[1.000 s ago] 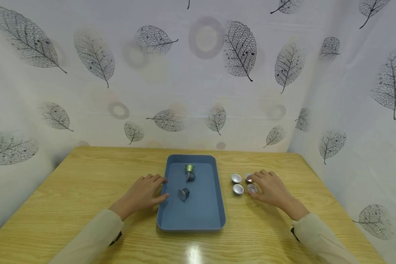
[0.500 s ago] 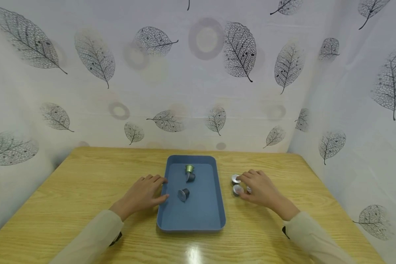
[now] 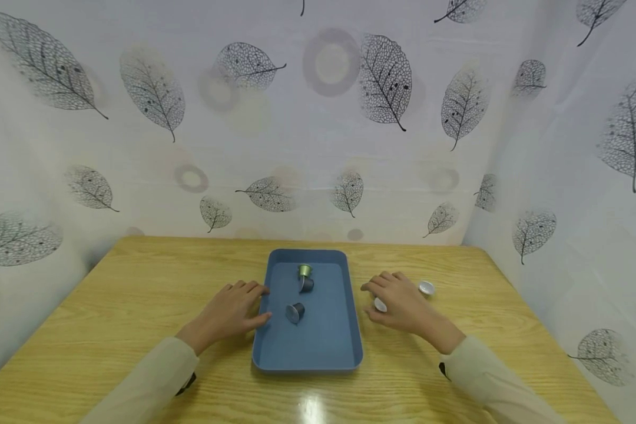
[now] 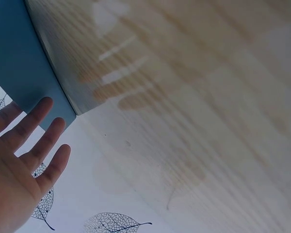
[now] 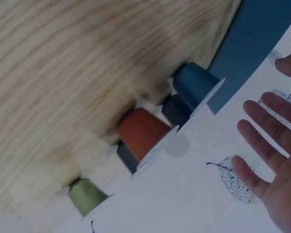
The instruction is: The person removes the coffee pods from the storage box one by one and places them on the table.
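Note:
My left hand (image 3: 233,309) is at the left rim of the blue tray (image 3: 323,356), fingers extended. Inside the tray lie a green coffee capsule (image 3: 304,270), a dark capsule (image 3: 306,284) touching or close to it, and a grey-dark capsule (image 3: 295,312) on its side. Over the table right of the tray, my right hand (image 3: 405,306) hovers with spread fingers, holding nothing. It partly hides several capsules there; one silver lid (image 3: 380,305) shows between thumb and fingers, another (image 3: 426,288) behind the hand. The right wrist view shows blue (image 5: 196,83), orange (image 5: 144,133), green (image 5: 87,196) and dark capsules (image 5: 175,110), lids up.
The wooden table (image 3: 191,265) runs back to a pale leaf-patterned curtain (image 3: 318,129), which also hangs along the sides. In the right wrist view the tray's wall (image 5: 257,43) rises close beside the blue capsule.
The right hand has moved left over the capsules toward the tray; one capsule it covered now shows on its right. The left hand and the capsules in the tray have stayed put.

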{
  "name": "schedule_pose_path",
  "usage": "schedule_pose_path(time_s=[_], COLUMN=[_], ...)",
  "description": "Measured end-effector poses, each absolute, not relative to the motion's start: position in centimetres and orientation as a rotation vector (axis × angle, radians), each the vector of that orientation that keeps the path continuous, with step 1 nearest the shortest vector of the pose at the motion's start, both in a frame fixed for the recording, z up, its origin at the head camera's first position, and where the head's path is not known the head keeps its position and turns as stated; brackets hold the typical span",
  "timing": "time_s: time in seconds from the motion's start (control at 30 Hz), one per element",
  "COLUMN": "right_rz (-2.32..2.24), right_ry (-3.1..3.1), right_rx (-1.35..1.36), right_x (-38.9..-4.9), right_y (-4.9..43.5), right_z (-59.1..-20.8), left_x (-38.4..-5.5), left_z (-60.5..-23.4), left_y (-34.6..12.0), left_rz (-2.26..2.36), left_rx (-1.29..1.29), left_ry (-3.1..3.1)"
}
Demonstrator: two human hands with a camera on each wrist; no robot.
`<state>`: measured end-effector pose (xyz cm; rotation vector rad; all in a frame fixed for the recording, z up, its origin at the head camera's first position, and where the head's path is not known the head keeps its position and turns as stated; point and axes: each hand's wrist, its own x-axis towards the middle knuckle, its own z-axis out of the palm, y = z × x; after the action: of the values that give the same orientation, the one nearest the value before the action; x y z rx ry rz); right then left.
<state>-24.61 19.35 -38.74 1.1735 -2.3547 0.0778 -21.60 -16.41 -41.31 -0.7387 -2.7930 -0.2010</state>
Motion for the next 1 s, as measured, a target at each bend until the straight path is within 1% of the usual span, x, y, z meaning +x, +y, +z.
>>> schedule_pose_path(time_s=[0.5,1.0], right_rz=[-0.014,-0.042], right_ry=[-2.327,-2.331], right_rx=[1.291,1.394], right_x=[-24.2,-24.7], right_y=[15.9,12.8], right_z=[-38.8,-39.6], left_x=[-21.6,-21.6], left_z=[-41.4,-41.4], left_y=[-16.5,-16.4], left_rz=[-0.202,-0.223], left_rx=[-0.733,-0.731], left_ry=[-2.792,-2.802])
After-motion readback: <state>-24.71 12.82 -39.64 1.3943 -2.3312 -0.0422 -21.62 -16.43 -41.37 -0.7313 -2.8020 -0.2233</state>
